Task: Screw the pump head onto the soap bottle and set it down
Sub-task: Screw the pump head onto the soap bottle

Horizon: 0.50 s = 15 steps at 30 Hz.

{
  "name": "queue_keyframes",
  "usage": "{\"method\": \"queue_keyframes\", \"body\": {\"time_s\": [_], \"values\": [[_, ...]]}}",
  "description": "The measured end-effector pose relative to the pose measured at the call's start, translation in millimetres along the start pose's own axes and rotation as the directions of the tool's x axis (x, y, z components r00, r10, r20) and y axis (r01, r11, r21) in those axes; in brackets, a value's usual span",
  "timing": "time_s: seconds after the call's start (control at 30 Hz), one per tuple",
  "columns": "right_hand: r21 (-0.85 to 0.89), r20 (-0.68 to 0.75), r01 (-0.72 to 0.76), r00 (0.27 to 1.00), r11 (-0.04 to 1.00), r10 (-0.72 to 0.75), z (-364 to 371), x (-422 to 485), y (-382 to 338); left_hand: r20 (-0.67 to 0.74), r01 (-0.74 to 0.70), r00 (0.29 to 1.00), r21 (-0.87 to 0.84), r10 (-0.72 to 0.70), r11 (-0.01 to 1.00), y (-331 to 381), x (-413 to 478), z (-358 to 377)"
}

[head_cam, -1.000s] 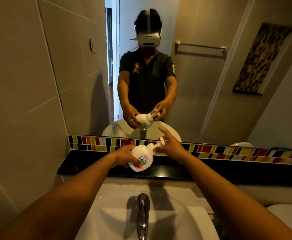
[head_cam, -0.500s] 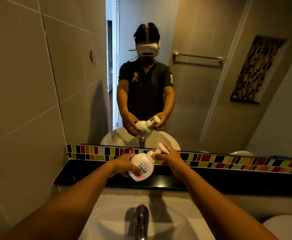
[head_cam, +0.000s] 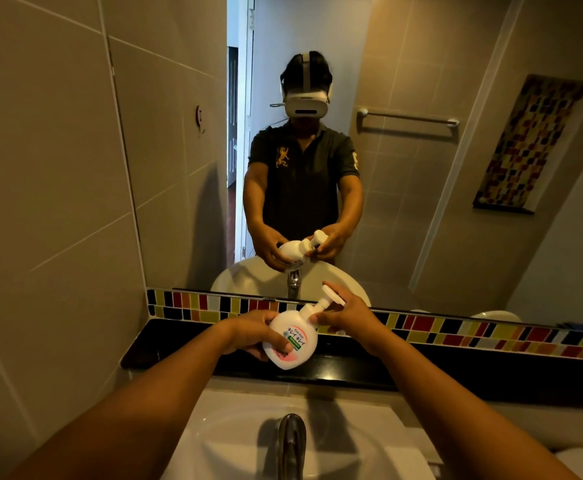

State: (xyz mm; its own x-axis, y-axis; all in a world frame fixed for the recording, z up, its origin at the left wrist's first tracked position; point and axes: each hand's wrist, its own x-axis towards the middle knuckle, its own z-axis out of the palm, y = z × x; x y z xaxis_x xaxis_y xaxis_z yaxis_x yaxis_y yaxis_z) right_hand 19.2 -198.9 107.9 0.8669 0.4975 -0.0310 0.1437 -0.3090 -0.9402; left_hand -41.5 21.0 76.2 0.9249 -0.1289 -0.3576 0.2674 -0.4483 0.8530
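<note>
Aloft, soap bottle [head_cam: 291,341] in left hand [head_cam: 252,332] tilts up-right; right hand [head_cam: 343,313] pinches pump head [head_cam: 328,298]

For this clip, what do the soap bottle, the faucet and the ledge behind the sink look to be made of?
Soap bottle: opaque white plastic, smooth with a soft sheen and a printed label.
Faucet: likely polished or chromed metal, grey with bright reflections.
Ledge: glossy black, mirroring the light; polished stone or tile, which one cannot be told.

Bare forearms; mirror shows dark polo shirt [head_cam: 303,174], gold chest emblem [head_cam: 282,156], white headset [head_cam: 306,102].
</note>
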Motion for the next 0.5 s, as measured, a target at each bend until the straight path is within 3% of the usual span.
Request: {"method": "queue_keyframes", "body": {"time_s": [0.17,0.37,0.5], "values": [[0.060,-0.083,-0.006,0.996,0.998,0.011,5.6,-0.8,2.0,0.003,-0.003,1.000,-0.058,0.003,0.998,-0.8,2.8,4.2],[0.093,0.018,-0.050,0.999,0.994,0.048,-2.0,-2.7,0.4,0.045,0.020,0.999,-0.119,-0.015,0.993,-1.1,0.0,0.2],[0.153,0.013,-0.061,0.998,0.986,0.059,-3.0,-1.7,-4.4,0.045,0.005,0.999,-0.169,0.003,0.986,0.8,0.0,1.8]]}}
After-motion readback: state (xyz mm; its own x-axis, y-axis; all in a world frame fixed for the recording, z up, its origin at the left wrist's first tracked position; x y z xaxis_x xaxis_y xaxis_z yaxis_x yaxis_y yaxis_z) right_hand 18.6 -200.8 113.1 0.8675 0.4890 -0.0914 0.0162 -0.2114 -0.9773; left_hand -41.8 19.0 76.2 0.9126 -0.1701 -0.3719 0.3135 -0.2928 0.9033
